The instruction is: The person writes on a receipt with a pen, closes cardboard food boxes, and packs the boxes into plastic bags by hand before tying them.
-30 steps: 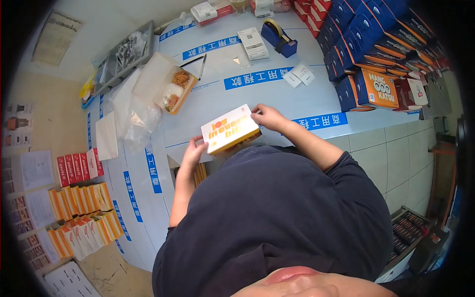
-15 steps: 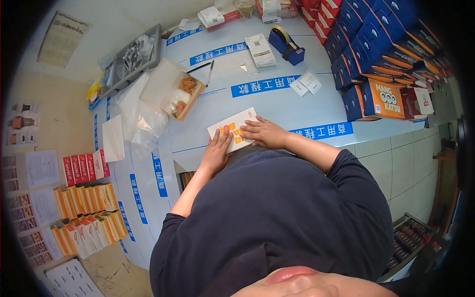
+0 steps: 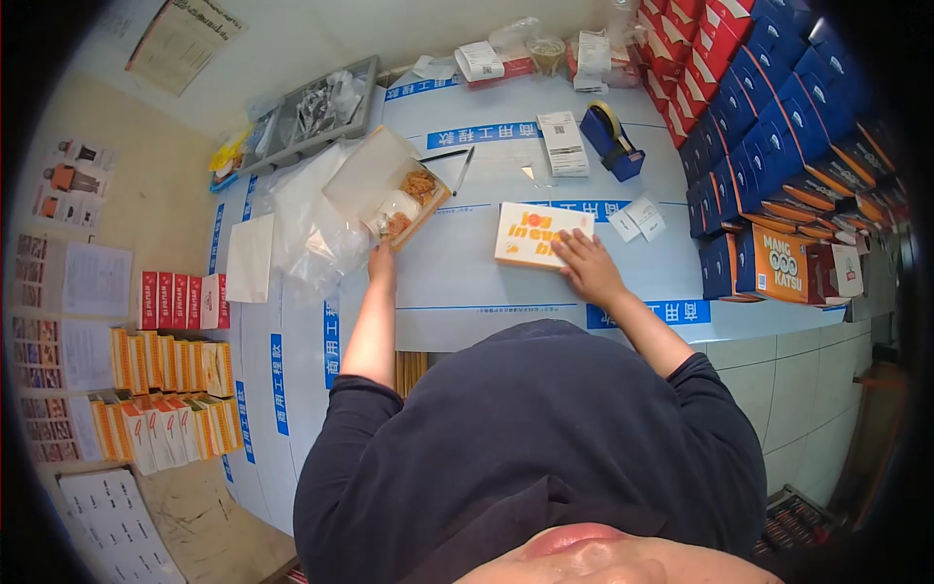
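A closed white-and-orange food box (image 3: 535, 232) lies on the table in front of me, orange lettering on its lid. My right hand (image 3: 586, 267) rests on its right end, fingers spread over the lid. To the left stands an open food box (image 3: 436, 206) with its lid raised, holding a mound of white rice (image 3: 399, 208) and browned fried pieces (image 3: 418, 185). My left hand (image 3: 382, 263) is at its near left corner, fingers closed on the edge; the fingertips are partly hidden.
Clear plastic bags (image 3: 316, 219) lie left of the open box. Behind are a pen (image 3: 464, 170), a receipt (image 3: 564, 144), a tape dispenser (image 3: 613, 141) and a grey bin (image 3: 316, 109). Stacked blue boxes (image 3: 764, 127) border the right side; upright yellow cartons (image 3: 170, 362) line the left.
The closed box has slid away from my body and to the right, with my right hand still on it. My left hand has left it and reached to the open box.
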`<state>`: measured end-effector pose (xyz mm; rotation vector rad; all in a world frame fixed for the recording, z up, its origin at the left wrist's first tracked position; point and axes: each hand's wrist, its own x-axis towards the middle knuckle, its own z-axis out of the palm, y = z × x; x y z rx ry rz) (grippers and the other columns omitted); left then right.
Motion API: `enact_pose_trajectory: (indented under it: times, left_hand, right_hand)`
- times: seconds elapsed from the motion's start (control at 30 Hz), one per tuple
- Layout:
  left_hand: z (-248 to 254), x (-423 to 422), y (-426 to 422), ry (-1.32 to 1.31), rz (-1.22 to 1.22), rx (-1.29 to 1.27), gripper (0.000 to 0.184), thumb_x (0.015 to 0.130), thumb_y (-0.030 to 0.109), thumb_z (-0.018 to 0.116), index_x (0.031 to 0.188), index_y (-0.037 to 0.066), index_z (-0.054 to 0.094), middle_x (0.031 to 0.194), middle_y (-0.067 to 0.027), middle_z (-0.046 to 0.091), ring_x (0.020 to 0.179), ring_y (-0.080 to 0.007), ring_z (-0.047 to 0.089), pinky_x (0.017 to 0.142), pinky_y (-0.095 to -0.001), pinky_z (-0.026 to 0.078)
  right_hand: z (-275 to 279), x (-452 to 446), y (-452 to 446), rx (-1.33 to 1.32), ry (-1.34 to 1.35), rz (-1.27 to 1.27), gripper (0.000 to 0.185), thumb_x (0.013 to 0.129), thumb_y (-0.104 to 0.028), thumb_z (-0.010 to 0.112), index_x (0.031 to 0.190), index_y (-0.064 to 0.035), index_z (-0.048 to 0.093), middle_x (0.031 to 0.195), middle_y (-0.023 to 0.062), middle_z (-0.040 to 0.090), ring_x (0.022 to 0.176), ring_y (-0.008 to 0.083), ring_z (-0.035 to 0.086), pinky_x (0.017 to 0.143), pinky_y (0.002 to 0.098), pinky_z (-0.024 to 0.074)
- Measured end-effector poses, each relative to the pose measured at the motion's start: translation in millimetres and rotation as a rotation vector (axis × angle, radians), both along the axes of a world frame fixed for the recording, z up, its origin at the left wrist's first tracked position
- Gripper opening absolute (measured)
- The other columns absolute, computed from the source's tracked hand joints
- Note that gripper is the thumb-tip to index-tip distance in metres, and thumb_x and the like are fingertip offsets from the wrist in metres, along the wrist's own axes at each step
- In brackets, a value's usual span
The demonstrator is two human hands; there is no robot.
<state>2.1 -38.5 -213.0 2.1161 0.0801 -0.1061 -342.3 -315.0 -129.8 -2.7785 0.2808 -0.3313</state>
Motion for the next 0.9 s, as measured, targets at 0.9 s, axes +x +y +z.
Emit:
enact_pose_trajectory:
  times: [0.9]
  left_hand:
    - [89,-134,8,0.503,-0.077,0.031,0.053,0.081,0.027,0.049,0.131,0.014,0.038,0.113,-0.0009,0.052,0.086,-0.0147,0.046,0.074,-0.0322,0.037]
  right_hand:
    - [-7,66,-250,1.139,0.093,-0.746,0.028,0.077,-0.026,0.062,0.100,-0.0095,0.062,0.092,0.0065,0.061,0.091,0.0195,0.057,0.074,0.0357,0.0460]
